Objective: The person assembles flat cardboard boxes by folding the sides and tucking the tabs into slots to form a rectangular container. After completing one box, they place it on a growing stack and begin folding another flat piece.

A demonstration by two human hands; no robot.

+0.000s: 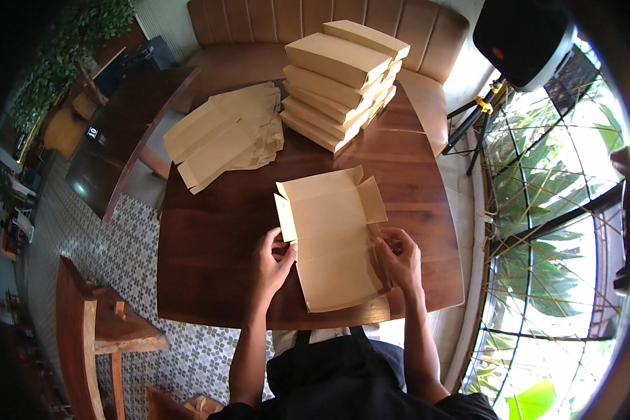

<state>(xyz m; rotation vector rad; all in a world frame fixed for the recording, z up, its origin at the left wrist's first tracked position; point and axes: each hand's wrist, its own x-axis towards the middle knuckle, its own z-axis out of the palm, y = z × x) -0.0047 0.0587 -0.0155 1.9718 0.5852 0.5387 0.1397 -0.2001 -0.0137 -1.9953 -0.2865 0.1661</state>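
Note:
A brown cardboard box blank (332, 224) lies opened out on the table in front of me, creased across its middle. At its far end the side flaps stand partly raised, while the near panel lies almost flat. My left hand (274, 257) is closed on its left edge near the middle crease, thumb and fingers pinching a flap there. On the opposite edge my right hand (400, 256) is closed in a similar pinch by the right side flap. Some of the fingertips are hidden behind the cardboard.
The dark wooden table (213, 238) also bears a pile of flat cardboard blanks (227, 133) at the far left. Stacked folded boxes (339, 80) rise at the back. Beyond is a brown padded bench (252, 63); a black speaker (521, 45) on a tripod stands far right.

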